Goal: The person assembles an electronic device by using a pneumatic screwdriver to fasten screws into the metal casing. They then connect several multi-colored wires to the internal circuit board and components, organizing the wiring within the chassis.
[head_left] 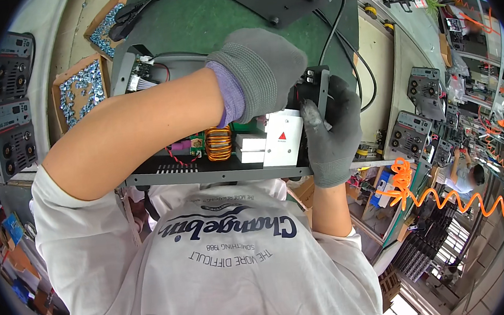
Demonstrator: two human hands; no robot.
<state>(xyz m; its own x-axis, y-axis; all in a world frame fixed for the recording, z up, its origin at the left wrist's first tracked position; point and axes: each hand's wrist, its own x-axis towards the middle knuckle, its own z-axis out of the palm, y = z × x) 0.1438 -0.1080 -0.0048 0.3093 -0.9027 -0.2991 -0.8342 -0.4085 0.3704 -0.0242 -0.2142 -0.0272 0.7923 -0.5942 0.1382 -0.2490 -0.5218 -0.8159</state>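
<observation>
An open dark metal chassis [206, 176] lies before me with electronics inside. In it sit a copper-wound ring coil [219, 143] and a white metal block [283, 140] with a red warning triangle. My left hand [265, 66], in a grey glove, reaches across the chassis to its right end. Its fingers are curled downward beside the black end panel [321, 85], and their tips are hidden. My right hand [339, 135], also grey-gloved, grips that panel from the right, thumb on the inner side and fingers behind it.
Two cardboard trays of small screws [81, 91] stand at the left. A dark metal cover [268, 0] lies at the far side of the green mat [192, 22]. Black cables [337, 36] run at the right. An orange coiled hose [441, 198] hangs lower right. Finished machines [13, 133] line both sides.
</observation>
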